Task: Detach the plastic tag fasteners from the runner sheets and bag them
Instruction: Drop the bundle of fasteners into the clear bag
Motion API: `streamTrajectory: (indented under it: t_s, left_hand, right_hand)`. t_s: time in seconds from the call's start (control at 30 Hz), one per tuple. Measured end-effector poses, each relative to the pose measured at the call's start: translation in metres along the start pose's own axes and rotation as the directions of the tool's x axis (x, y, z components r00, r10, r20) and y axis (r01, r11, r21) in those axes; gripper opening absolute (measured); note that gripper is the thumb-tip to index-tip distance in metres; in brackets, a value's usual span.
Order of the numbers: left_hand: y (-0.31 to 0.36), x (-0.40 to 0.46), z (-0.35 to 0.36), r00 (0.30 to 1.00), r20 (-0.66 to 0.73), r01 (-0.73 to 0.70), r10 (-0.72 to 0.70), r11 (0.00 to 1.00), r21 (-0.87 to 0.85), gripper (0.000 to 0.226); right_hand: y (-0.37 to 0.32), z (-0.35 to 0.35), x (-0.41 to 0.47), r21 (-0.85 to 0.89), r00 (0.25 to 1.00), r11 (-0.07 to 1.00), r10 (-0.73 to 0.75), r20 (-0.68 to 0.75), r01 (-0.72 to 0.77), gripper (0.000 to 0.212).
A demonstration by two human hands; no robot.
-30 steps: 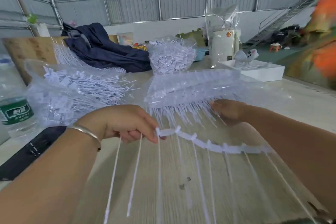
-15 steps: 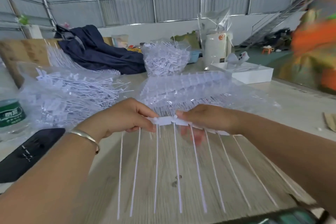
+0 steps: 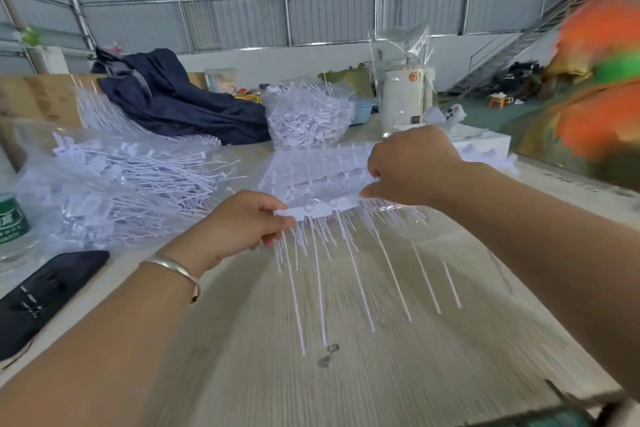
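The left hand [image 3: 242,222] pinches the near end of a white runner strip [image 3: 318,209] between thumb and curled fingers, and the right hand [image 3: 412,166], raised a little higher and farther away, pinches the strip's other end with its fingers bunched together, so the strip stretches tilted between the two hands above the table [image 3: 346,374]. Thin white tag fasteners [image 3: 349,263] hang from the strip in a row like a comb, their lower ends loose over the pale wood-grain tabletop. A metal bangle [image 3: 176,270] circles the left wrist. Just behind the strip lies a stack of runner sheets [image 3: 311,170], wrapped in clear film. To the left, a clear bag of loose fasteners [image 3: 114,191] sprawls on the table, and a second filled bag [image 3: 308,118] stands farther back near the middle. A dark phone [image 3: 45,291] lies at the left edge, with a water bottle [image 3: 12,218] beside it. A navy garment [image 3: 180,100] is heaped at the back, a white container [image 3: 403,99] stands to the right of the far bag, and a white box [image 3: 485,140] sits beyond the right hand.
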State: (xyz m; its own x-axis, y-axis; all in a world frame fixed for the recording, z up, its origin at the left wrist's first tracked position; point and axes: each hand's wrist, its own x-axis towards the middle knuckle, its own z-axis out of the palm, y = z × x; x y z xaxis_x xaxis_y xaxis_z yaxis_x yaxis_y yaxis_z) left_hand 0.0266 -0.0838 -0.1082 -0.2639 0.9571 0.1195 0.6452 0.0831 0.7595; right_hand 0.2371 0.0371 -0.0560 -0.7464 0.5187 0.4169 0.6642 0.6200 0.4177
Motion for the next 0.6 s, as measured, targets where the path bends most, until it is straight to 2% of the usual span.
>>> streamTrajectory:
  t_s: [0.07,0.13,0.2,0.27,0.33,0.4,0.5,0.6]
  left_hand:
    - [-0.003,0.007,0.004,1.0,0.004,0.016,-0.016,1.0,-0.003,0.012]
    - [-0.005,0.014,0.009,0.999,-0.008,0.031,-0.031,1.0,0.0,0.012]
    - [-0.009,0.02,0.017,1.0,-0.01,0.029,-0.029,0.999,0.022,0.014]
    - [-0.015,0.021,0.027,1.0,-0.004,0.012,-0.012,0.999,0.051,0.017]
    - [-0.023,0.02,0.037,0.999,-0.036,0.002,-0.002,1.0,0.011,0.02]
    - [-0.032,0.016,0.044,0.996,-0.083,0.002,-0.011,0.994,-0.107,0.021]
    - [-0.036,0.011,0.044,0.99,-0.123,0.027,-0.063,0.962,-0.272,0.02]
    - [-0.033,0.009,0.042,0.99,-0.11,0.031,-0.084,0.909,-0.415,0.019]
  right_hand:
    - [-0.001,0.008,0.007,-0.062,1.0,0.998,-0.012,-0.01,0.011,0.052]
    - [-0.007,0.022,0.011,-0.069,0.997,0.998,0.017,0.071,-0.012,0.043]
    - [-0.018,0.041,0.01,0.033,0.99,0.998,0.049,0.13,-0.054,0.03]
    - [-0.035,0.06,0.009,0.29,0.99,0.952,0.06,0.13,-0.096,0.024]
    - [-0.052,0.075,0.01,0.633,0.987,0.759,0.081,0.141,-0.153,0.031]
    - [-0.063,0.087,0.008,0.838,0.986,0.52,0.091,0.14,-0.167,0.031]
    - [-0.063,0.096,0.001,0.922,0.992,0.366,0.046,0.117,-0.126,0.031]
    - [-0.057,0.097,-0.005,0.966,0.987,0.207,0.075,0.14,-0.153,0.026]
